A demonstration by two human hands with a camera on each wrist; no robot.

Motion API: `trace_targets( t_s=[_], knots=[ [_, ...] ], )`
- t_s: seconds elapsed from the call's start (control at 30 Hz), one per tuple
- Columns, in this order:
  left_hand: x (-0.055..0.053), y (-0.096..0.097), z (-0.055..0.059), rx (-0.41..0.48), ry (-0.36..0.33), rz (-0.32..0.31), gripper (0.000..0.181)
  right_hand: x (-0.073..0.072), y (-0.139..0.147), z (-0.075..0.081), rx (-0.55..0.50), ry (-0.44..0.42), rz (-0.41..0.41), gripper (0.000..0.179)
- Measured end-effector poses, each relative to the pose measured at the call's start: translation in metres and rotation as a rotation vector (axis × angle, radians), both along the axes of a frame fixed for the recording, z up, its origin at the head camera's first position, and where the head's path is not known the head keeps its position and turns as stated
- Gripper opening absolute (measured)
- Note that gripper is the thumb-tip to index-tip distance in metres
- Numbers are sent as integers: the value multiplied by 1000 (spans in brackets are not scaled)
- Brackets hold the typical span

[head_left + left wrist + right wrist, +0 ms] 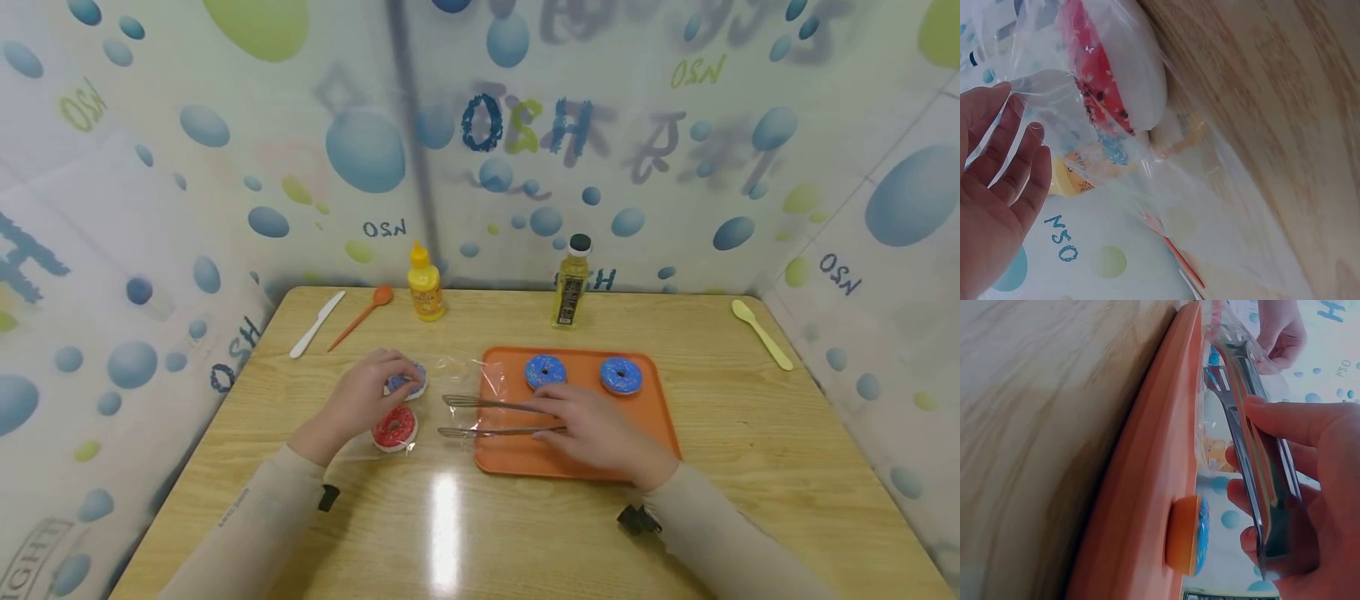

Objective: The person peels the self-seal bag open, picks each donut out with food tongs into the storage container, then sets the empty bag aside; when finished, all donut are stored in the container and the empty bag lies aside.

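My left hand pinches the upper edge of a clear plastic bag between thumb and fingertips. Inside the bag lie a red-topped donut and a blue-topped donut, the blue one partly behind my fingers. Metal tongs are gripped in my right hand, over an orange tray. Their slotted tips are spread apart, pointing left, with no donut between them. On the tray sit two blue-sprinkled donuts. The bag's mouth overlaps the tray's left edge in the head view.
Along the back stand a yellow squeeze bottle and an oil bottle with a dark cap. A white knife and an orange spoon lie at the back left. At the right is a pale yellow spoon. Patterned curtain borders the table.
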State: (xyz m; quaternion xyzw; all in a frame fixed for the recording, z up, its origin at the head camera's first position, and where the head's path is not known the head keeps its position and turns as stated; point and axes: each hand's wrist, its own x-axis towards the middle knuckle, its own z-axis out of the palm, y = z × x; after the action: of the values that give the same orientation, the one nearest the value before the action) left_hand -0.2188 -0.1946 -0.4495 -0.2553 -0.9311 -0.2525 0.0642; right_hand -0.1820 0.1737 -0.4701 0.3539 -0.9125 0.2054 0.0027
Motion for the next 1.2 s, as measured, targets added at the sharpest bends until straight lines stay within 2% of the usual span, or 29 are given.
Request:
trace_targets(
  t_s=[0.3,0.5,0.9,1.2],
  knots=[
    [1,2,-1,7,-9,-18,5,-9,-25,-6,43,11,74,50],
    [1,2,0,-1,9,-24,5,-13,-36,-5,20,2,96,49],
    [2,4,1,2,1,-36,6,-22,-49,-12,-36,-46,166,50],
    [3,4,-1,7,1,-42,5,-22,-55,-14,-68,-6,180,50]
  ],
)
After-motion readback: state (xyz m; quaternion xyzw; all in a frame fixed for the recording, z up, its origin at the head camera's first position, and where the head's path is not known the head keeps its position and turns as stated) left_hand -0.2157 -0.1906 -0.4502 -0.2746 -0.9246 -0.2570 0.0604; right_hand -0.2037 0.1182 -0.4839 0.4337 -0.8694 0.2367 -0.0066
